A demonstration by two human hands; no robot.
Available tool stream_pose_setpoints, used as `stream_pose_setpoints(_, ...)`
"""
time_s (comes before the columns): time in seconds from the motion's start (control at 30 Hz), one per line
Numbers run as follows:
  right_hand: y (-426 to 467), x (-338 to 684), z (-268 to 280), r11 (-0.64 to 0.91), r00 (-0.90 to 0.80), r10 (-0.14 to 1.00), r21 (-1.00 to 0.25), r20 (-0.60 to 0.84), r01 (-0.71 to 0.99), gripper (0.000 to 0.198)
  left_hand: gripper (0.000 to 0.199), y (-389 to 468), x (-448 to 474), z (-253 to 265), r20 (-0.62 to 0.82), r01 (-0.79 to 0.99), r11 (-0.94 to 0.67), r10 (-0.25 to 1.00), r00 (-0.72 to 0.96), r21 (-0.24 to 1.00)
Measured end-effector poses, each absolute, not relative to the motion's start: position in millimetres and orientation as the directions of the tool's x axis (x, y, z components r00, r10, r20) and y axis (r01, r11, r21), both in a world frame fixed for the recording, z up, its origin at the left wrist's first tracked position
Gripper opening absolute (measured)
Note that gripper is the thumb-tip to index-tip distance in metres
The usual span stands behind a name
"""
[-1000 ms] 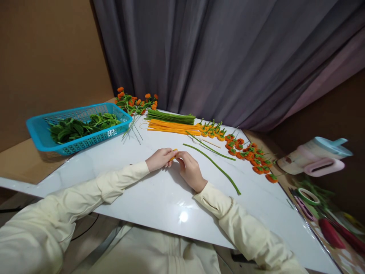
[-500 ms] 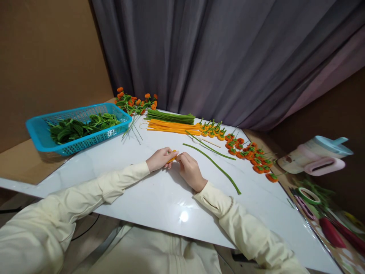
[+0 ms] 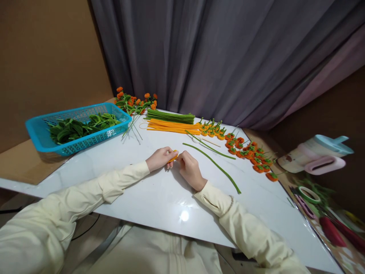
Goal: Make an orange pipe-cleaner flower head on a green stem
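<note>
Hardly anything has shifted since a moment ago: both hands, left hand (image 3: 160, 158) and right hand (image 3: 190, 170), still pinch one orange pipe cleaner (image 3: 173, 156) mid-table, with many finished orange blossoms (image 3: 247, 153) alongside and uncut orange stems (image 3: 173, 127) remaining.

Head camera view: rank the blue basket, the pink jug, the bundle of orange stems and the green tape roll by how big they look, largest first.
1. blue basket
2. pink jug
3. bundle of orange stems, though long and thin, so close to the jug
4. green tape roll
</note>
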State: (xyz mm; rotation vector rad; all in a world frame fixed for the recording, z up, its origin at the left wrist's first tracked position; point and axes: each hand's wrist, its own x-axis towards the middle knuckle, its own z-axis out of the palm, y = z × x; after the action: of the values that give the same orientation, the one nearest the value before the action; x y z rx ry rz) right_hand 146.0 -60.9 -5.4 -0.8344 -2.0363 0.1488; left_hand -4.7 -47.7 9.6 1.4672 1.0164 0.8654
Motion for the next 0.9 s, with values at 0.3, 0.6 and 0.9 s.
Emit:
stream_pose_setpoints(0.3,-60.3,147.5,-6.2,0.769,-0.352,0.597,-0.39,0.721,0.506,0.023,0.032,-48.1,-8.8,10.2,0.032,0.169,-0.102,0.927,0.375,0.98)
stream_pose_setpoints(0.6,-59.1,148.3,-7.3,0.782,-0.398,0.584,-0.359,0.708,0.509,0.023,0.035,-44.4,-9.9,8.1,-0.019,0.141,-0.038,0.925,0.38,0.989)
stream_pose_setpoints(0.9,-56.9,149.9,-9.1,0.771,-0.408,0.598,-0.356,0.69,0.528,0.023,0.036,-42.7,-9.5,7.4,-0.042,0.088,0.009,0.923,0.382,0.996)
